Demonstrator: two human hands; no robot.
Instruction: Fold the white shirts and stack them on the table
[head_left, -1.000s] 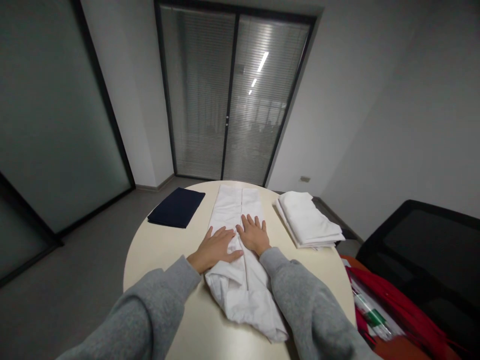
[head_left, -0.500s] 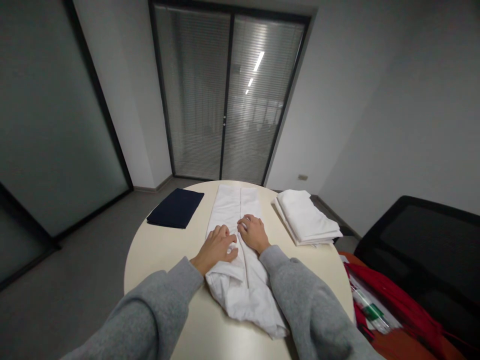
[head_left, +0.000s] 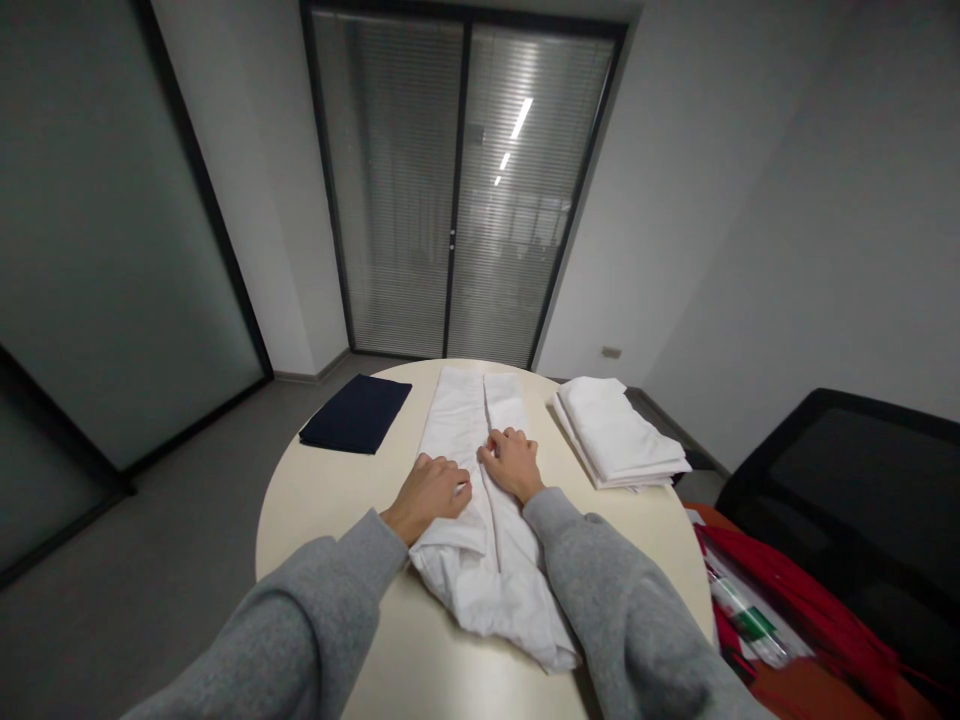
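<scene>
A long white cloth garment [head_left: 459,410] lies lengthwise down the middle of the table, its two sides folded in so that their edges run along a centre line. The near end is rumpled and bunched. My left hand [head_left: 435,487] is on its left side, fingers curled in and closed on the fabric. On the right, my right hand [head_left: 512,463] pinches the folded edge near the centre line, and a gap shows there between the two edges. The fingertips of both hands are partly hidden.
A folded dark navy cloth [head_left: 356,414] lies at the table's left. Folded white cloths [head_left: 619,430] are stacked at the right. The round cream table [head_left: 315,520] has a black mesh chair [head_left: 840,490] to its right, holding a red item [head_left: 795,590] and a clear bottle [head_left: 754,625].
My left hand's fingers have drawn together from a more spread pose. My right hand has pulled the right edge slightly, and the gap at the centre line is wider. The view has shifted a little.
</scene>
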